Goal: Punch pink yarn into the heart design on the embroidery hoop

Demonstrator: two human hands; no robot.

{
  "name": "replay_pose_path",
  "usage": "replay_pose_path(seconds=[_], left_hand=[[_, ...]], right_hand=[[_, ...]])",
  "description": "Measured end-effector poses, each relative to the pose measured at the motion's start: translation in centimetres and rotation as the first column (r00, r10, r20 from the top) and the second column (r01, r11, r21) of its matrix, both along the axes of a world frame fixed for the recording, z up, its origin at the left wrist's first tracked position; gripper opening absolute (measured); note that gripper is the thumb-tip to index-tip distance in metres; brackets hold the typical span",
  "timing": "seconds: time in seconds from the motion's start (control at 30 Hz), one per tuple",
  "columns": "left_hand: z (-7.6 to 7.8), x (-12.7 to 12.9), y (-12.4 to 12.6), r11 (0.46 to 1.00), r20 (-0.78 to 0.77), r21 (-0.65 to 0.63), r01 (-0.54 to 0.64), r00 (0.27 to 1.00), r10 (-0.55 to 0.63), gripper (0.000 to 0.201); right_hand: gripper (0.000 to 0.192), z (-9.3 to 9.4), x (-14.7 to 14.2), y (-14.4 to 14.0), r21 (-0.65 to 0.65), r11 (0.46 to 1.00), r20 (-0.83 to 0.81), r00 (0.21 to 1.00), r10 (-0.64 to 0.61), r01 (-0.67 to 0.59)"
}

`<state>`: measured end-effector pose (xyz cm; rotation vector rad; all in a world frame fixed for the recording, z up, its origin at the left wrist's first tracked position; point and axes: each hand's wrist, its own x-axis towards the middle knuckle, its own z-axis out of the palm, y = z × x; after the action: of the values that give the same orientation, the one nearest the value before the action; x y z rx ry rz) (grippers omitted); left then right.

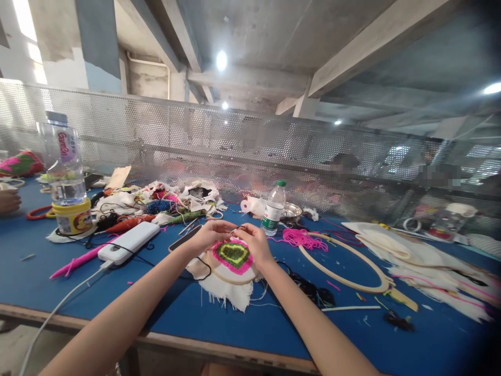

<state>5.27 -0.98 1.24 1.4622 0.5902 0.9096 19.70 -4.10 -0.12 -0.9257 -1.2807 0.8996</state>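
My left hand [214,234] and my right hand [253,243] meet above the far edge of an embroidery hoop [239,282]. Their fingertips pinch together around a thin, dark, curved thing [237,228], too small to name. Below them the hoop lies on the table, its white cloth [230,295] frayed at the near edge. A tufted yarn patch [234,256] in pink, dark green and yellow fills the middle of that cloth. Partly behind my left forearm lies a dark phone-like slab [183,239].
A blue table [219,326] holds a heap of yarn and cloth scraps [164,201], a white power strip [129,243], a pink pen-like tool [80,261], bottles [273,209], pink yarn [303,239], a larger hoop [344,263] and folded cloth [410,253]. Another person's hand [10,201] shows far left.
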Motion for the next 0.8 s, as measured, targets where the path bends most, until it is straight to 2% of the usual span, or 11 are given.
replay_pose_path(seconds=[0.33, 0.5, 0.67, 0.8], left_hand=[[-0.1, 0.1, 0.1, 1.000, 0.031, 0.005, -0.006, 1.000, 0.006, 0.034], [-0.4, 0.0, 0.7, 0.998, 0.045, 0.042, -0.041, 0.998, 0.039, 0.034], [-0.5, -0.6, 1.0, 0.988, 0.015, 0.088, -0.125, 0.992, 0.124, 0.036], [-0.2, -0.5, 0.5, 0.985, -0.027, 0.137, -0.102, 0.994, 0.107, 0.032]], right_hand=[[0.016, 0.0, 0.5, 0.2, 0.034, 0.999, 0.024, 1.000, -0.015, 0.014], [0.016, -0.2, 0.6, 0.3, 0.027, 0.999, 0.093, 0.995, -0.029, 0.027], [0.022, 0.1, 0.7, 0.4, -0.007, 1.000, 0.163, 0.986, 0.028, -0.027], [0.024, 0.3, 0.7, 0.2, -0.022, 0.997, 0.129, 0.988, 0.079, -0.077]])
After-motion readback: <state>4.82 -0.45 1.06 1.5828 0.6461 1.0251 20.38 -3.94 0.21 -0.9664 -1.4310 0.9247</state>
